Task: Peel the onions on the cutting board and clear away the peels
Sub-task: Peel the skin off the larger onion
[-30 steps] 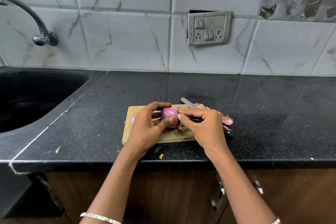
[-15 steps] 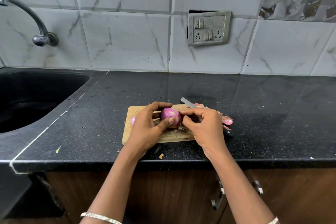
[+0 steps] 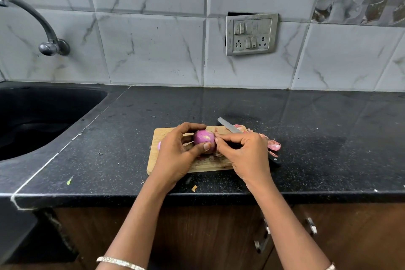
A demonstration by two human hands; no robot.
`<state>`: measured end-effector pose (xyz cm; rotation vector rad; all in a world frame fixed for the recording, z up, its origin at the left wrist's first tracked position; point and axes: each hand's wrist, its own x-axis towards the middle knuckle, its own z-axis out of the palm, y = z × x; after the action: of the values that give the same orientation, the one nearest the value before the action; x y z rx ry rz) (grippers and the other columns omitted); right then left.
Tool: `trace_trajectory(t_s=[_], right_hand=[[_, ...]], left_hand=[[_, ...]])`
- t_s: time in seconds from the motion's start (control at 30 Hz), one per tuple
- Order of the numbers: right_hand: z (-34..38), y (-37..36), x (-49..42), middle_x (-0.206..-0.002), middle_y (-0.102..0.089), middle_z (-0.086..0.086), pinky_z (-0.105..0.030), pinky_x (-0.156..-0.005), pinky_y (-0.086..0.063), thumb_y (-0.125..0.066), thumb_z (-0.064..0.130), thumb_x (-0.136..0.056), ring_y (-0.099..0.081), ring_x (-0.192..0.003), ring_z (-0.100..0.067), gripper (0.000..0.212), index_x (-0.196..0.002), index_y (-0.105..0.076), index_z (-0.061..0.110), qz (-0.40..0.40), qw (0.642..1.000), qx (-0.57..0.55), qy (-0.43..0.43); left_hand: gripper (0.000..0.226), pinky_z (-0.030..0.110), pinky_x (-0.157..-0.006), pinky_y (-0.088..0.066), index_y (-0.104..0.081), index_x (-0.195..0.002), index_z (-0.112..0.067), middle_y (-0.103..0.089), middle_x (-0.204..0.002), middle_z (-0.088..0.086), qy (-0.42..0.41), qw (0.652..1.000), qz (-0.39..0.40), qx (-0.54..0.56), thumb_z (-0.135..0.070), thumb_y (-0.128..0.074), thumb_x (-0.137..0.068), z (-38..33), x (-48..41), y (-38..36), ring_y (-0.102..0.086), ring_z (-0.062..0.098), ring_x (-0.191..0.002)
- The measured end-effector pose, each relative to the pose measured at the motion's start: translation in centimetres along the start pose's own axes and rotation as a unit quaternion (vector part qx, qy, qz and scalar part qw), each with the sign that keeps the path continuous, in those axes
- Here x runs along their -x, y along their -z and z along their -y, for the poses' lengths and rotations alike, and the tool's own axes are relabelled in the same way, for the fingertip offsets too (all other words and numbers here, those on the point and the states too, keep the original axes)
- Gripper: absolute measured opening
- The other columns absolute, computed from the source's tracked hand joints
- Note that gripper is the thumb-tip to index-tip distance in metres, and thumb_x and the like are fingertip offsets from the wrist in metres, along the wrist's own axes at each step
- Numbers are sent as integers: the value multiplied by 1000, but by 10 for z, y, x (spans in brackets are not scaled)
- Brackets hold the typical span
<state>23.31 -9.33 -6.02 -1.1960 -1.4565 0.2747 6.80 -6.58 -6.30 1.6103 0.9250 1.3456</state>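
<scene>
A purple onion is held just above the small wooden cutting board. My left hand grips it, index finger over its top and thumb across its front. My right hand pinches at the onion's right side with thumb and fingertips. A sliver of a second onion peeks out left of my left hand. Loose pink peels lie on the counter at the board's right end. A knife lies behind my right hand, its black handle end showing by my wrist.
The black speckled counter stretches right and behind the board. A dark sink with a curved tap lies to the left. A switch panel sits on the tiled wall. Small scraps lie near the counter's front edge.
My right fingertips shifted slightly along the onion's right side, working at the skin. The left hand keeps the same hold and the onion stays in place.
</scene>
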Motion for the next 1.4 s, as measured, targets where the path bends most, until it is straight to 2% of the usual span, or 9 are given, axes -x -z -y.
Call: trace_trajectory(t_s=[0.27, 0.43, 0.57, 0.73, 0.9, 1.07, 1.2, 1.3, 1.4], right_hand=[[-2, -2, -1, -85, -76, 15, -30, -78, -62, -78, 3, -81, -74, -79, -2, 23, -92, -81, 23, 9, 1000, -24, -15], [-7, -4, -1, -88, -78, 8, -35, -79, -62, -79, 9, -82, -73, -82, -3, 17, -97, -81, 16, 7, 1000, 3, 5], [-2, -1, 0, -82, -75, 16, -34, -81, -61, -80, 9, -82, -72, -82, -1, 16, -94, -81, 19, 4, 1000, 4, -4], [-5, -1, -1, -74, -74, 20, -49, -88, -56, -80, 14, -80, -72, -79, -5, 12, -85, -82, 25, 3, 1000, 14, -10], [-5, -3, -2, -73, -74, 12, -35, -72, -60, -76, 8, -81, -70, -70, -5, 9, -82, -80, 16, 1, 999, 45, -2], [-9, -4, -5, -80, -75, 10, -28, -70, -60, -74, 5, -82, -71, -73, -6, 14, -82, -77, 19, -11, 999, 14, -42], [-5, -2, -5, -99, -78, 4, -23, -79, -59, -79, 8, -83, -73, -86, -3, 23, -106, -79, 12, 19, 997, -59, -51], [-4, -2, -3, -105, -77, 6, -27, -89, -58, -84, 15, -80, -71, -97, 0, 28, -108, -79, 15, 42, 997, -50, -34], [-6, -1, -4, -103, -77, 7, -26, -95, -56, -85, 17, -79, -70, -100, 3, 28, -106, -79, 15, 41, 997, -47, -43]], left_hand=[[38, 18, -78, -56, -68, -117, -11, -73, -112, -1, -6, 1000, -13, -11, -2, -80, -82, 1, 0, -1, -70, 4, -97], [38, 18, -77, -56, -69, -118, -14, -74, -112, -3, -5, 1000, -20, -23, -7, -81, -83, 2, -1, 0, -71, 6, -99], [39, 16, -75, -55, -69, -119, -14, -73, -111, -3, -7, 999, -19, -27, -6, -81, -83, 2, -1, 0, -70, 4, -96], [39, 20, -78, -57, -69, -118, -13, -74, -113, 1, -1, 1000, -15, -21, -2, -81, -82, 3, -2, 0, -71, 10, -100], [41, 17, -76, -55, -68, -118, -10, -73, -114, 3, 0, 1000, -3, 0, 2, -80, -81, 2, -2, -1, -71, 10, -101], [40, 18, -79, -55, -65, -121, -10, -70, -116, 3, -1, 1000, 7, 8, 4, -75, -85, 3, -3, -1, -70, 14, -102], [40, 23, -83, -57, -65, -122, -9, -71, -117, 5, 0, 999, 12, 30, 5, -74, -86, 5, -2, -1, -71, 19, -105], [41, 27, -87, -59, -65, -121, -8, -72, -116, 5, 3, 999, 20, 47, 4, -76, -84, 4, -2, -1, -71, 18, -106], [42, 26, -86, -58, -66, -121, -9, -73, -116, 4, 4, 999, 21, 46, 2, -78, -83, 4, -2, 0, -71, 17, -107]])
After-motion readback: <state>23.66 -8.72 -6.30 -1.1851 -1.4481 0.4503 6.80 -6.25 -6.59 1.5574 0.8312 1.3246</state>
